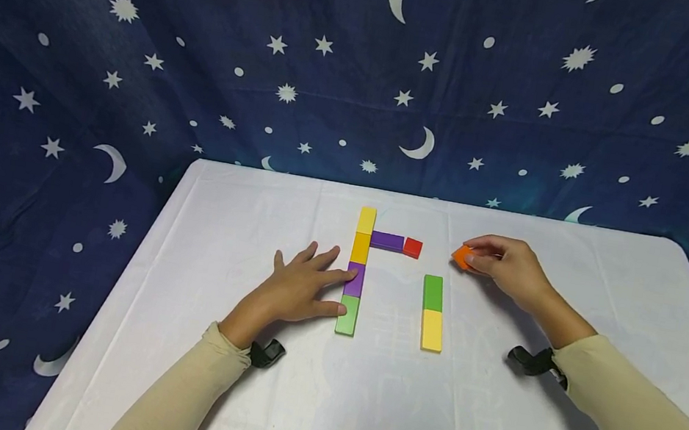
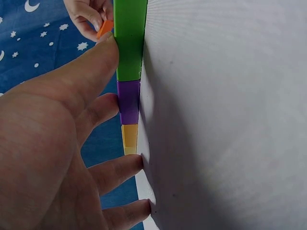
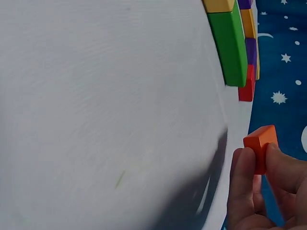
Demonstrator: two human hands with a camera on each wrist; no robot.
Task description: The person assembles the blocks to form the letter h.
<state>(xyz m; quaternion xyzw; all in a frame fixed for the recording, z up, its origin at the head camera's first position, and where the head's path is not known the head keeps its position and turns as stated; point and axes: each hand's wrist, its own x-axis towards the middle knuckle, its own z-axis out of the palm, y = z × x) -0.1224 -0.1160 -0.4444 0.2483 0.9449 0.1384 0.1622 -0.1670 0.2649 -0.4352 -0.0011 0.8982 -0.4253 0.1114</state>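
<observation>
Fingers spread, my left hand (image 1: pixel 300 290) rests at a column of blocks, its index fingertip on the purple block (image 1: pixel 353 287) and its thumb at the light green block (image 1: pixel 345 324). Two yellow blocks, the upper one (image 1: pixel 367 218) and the lower one (image 1: pixel 360 248), continue that column away from me. A second purple block (image 1: pixel 388 241) extends rightward from it, with a red block (image 1: pixel 412 247) at its end. My right hand (image 1: pixel 513 270) pinches an orange block (image 3: pixel 261 143) between thumb and fingers, to the right of the red one.
A darker green block (image 1: pixel 433 292) and another yellow block (image 1: pixel 432 331) form a short column right of the long one. Everything lies on a white-covered table (image 1: pixel 381 414). Behind hangs a dark blue cloth (image 1: pixel 331 124) printed with moons and stars.
</observation>
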